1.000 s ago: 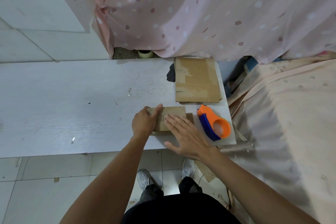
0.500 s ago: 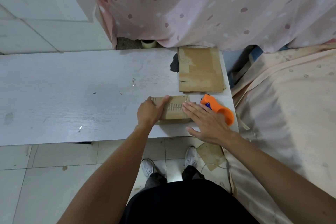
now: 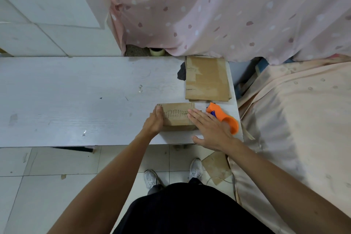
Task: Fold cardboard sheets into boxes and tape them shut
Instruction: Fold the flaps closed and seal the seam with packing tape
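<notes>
On white table, left hand and right hand, fingers straight, against box.

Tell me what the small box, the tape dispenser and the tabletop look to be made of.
Small box: brown cardboard, matte, flute marks pressed through its top.
Tape dispenser: smooth orange plastic, apparently, with a blue part.
Tabletop: white wood-grain board, probably laminate, scuffed.

a home bedroom: pink curtain, cloth-covered bed, tiled floor.
</notes>
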